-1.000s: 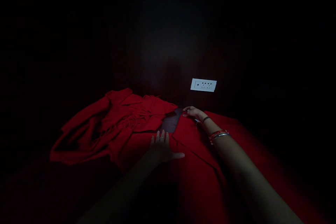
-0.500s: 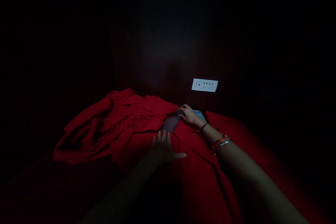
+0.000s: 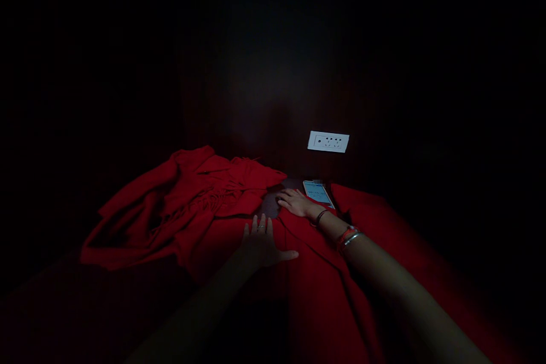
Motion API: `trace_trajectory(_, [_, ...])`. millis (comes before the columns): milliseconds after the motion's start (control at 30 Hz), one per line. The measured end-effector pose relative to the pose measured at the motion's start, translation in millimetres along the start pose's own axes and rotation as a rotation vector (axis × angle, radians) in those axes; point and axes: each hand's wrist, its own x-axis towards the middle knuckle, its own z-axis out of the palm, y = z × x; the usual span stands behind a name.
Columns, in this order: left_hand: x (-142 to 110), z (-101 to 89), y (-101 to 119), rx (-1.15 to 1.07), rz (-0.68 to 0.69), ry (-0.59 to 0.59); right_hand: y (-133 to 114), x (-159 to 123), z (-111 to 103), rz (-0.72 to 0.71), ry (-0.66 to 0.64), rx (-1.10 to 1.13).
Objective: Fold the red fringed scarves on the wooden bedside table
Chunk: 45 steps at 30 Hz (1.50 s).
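Note:
Red trousers or a similar long red garment [image 3: 318,278] lies spread out before me, its lower part running toward me. My left hand [image 3: 262,247] rests flat on its near left part, fingers spread, a ring on one finger. My right hand [image 3: 295,203] lies palm down at the garment's upper edge, fingers stretched onto the dark surface [image 3: 269,205]. Neither hand grips anything. To the left is a crumpled red top [image 3: 217,182] with lacing. A phone [image 3: 318,193] with a lit screen lies just beyond my right hand.
A white socket plate [image 3: 328,141] is on the dark wall behind. More red cloth [image 3: 375,222] stretches along the right, past my right forearm. The surroundings are very dark, and the edges of the surface cannot be made out.
My right hand has come down and nearer to me, its bent fingers now stretched flat. More of the phone shows. My left hand keeps its place on the cloth.

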Motion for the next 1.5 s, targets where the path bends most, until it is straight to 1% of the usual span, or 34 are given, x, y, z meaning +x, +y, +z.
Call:
trace_trajectory(67, [2, -1.9, 0, 0.006, 0.004, 0.045, -5, -10, -14, 0.003, 0.047, 0.025])
trace_trajectory(133, [4, -3.7, 1, 0.034, 0.051, 0.166, -11, -30, -25, 0.004, 0.067, 0.057])
trace_trajectory(200, [7, -3.9, 2, 0.062, 0.16, 0.278, -16, -57, -30, 0.045, 0.008, 0.071])
trace_trajectory(233, [8, -3.2, 2, 0.066, 0.221, 0.288, -18, -72, -29, 0.077, -0.042, 0.071])
trace_trajectory(267, [8, -2.0, 1, 0.062, 0.27, 0.263, -19, -85, -27, 0.112, -0.093, 0.072])
trace_trajectory(300, [9, -0.6, 1, 0.055, 0.3, 0.21, -19, -97, -23, 0.137, -0.129, 0.076])
trace_trajectory(367, [10, 2.2, -1, 0.04, 0.306, 0.089, -18, -115, -15, 0.165, -0.147, 0.081])
trace_trajectory(433, [10, 4.0, -2, 0.033, 0.281, 0.023, -15, -123, -10, 0.18, -0.132, 0.081])
trace_trajectory(500, [11, 4.8, -3, 0.029, 0.261, -0.001, -15, -126, -11, 0.209, -0.14, 0.082])
trace_trajectory(600, [13, 5.0, -4, 0.027, 0.246, 0.016, -20, -136, -21, 0.26, -0.123, 0.104])
trace_trajectory(667, [14, 4.4, -3, 0.036, 0.258, 0.063, -27, -151, -27, 0.284, -0.06, 0.14])
trace_trajectory(733, [13, 3.0, -1, 0.055, 0.312, 0.138, -35, -171, -32, 0.35, 0.029, 0.192])
trace_trajectory(800, [10, 1.5, 4, 0.069, 0.404, 0.195, -43, -190, -33, 0.434, 0.114, 0.27])
trace_trajectory(867, [6, 0.8, 10, 0.062, 0.493, 0.199, -51, -203, -32, 0.485, 0.171, 0.359])
trace_trajectory(933, [4, 1.0, 13, 0.043, 0.527, 0.155, -57, -210, -30, 0.51, 0.199, 0.423])
trace_trajectory(1000, [4, 1.0, 12, 0.02, 0.507, 0.123, -61, -212, -28, 0.542, 0.219, 0.443])
trace_trajectory(1033, [4, 0.5, 10, 0.007, 0.482, 0.126, -62, -212, -27, 0.557, 0.228, 0.448])
trace_trajectory(1100, [4, -1.8, 7, -0.022, 0.406, 0.178, -61, -211, -26, 0.59, 0.225, 0.461])
trace_trajectory(1167, [3, -5.3, 6, -0.064, 0.309, 0.246, -58, -211, -26, 0.633, 0.191, 0.479])
trace_trajectory(1200, [3, -6.9, 7, -0.099, 0.267, 0.25, -57, -211, -26, 0.649, 0.173, 0.485])
trace_trajectory(1267, [1, -9.2, 11, -0.197, 0.22, 0.196, -56, -210, -27, 0.659, 0.156, 0.485])
trace_trajectory(1333, [-1, -10.8, 16, -0.299, 0.206, 0.139, -58, -210, -29, 0.658, 0.17, 0.473])
trace_trajectory(1367, [-1, -11.8, 18, -0.335, 0.2, 0.14, -59, -210, -30, 0.66, 0.189, 0.459])
trace_trajectory(1467, [1, -16.6, 17, -0.383, 0.156, 0.244, -65, -212, -34, 0.656, 0.272, 0.379])
trace_trajectory(1500, [2, -18.3, 15, -0.377, 0.139, 0.262, -66, -214, -34, 0.642, 0.281, 0.345])
